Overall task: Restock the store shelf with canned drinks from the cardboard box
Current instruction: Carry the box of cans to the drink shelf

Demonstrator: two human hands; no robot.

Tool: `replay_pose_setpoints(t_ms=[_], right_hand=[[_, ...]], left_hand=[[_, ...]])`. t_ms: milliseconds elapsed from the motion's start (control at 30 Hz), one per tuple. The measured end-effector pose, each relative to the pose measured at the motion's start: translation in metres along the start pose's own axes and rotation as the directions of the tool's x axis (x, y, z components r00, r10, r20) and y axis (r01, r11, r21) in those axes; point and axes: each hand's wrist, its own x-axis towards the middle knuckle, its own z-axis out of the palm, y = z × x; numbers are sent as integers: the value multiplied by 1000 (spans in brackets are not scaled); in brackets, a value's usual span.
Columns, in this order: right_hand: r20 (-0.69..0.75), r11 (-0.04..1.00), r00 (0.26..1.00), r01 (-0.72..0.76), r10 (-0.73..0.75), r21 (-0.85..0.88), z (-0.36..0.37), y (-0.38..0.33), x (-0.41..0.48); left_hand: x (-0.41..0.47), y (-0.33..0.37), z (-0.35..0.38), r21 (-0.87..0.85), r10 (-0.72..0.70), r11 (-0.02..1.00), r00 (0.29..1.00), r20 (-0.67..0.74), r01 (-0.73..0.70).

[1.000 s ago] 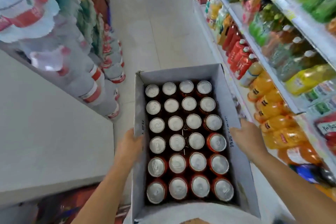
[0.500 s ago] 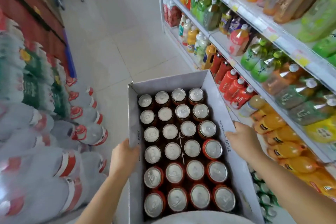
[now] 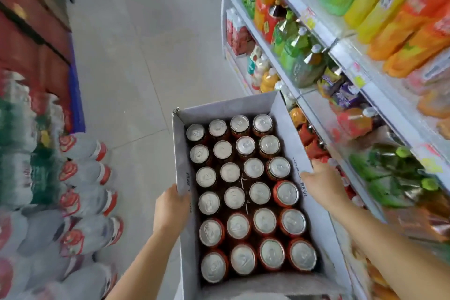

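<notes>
My left hand [image 3: 170,207] and right hand [image 3: 321,185] grip the box [image 3: 226,107] sides, I think; the shelf [image 3: 316,109] lies right, nearest my right hand.

Cardboard box [image 3: 226,111] near end cut off, left hand [image 3: 170,207] fingers hidden, shelf bottles [image 3: 389,173] blurred

Bright, even light with only faint shadows, the can tops [image 3: 253,192] at centre gleaming pale, while wide-angle stretching and motion blur smear the wrapped water bottles [image 3: 80,202] at 8 o'clock and the shelf bottles [image 3: 401,19] at 2 o'clock.
</notes>
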Motion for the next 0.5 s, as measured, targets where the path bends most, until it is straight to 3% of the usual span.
replay_pose_setpoints(t_ms=[233,500], right_hand=[[46,995,998,-27,32,-98,60,-30,173],[128,992,985,-110,117,-66,202,18,356]], left_hand=[[163,49,59,-20,-74,997,994,84,76],[349,43,194,11,-199,980,978,70,198]])
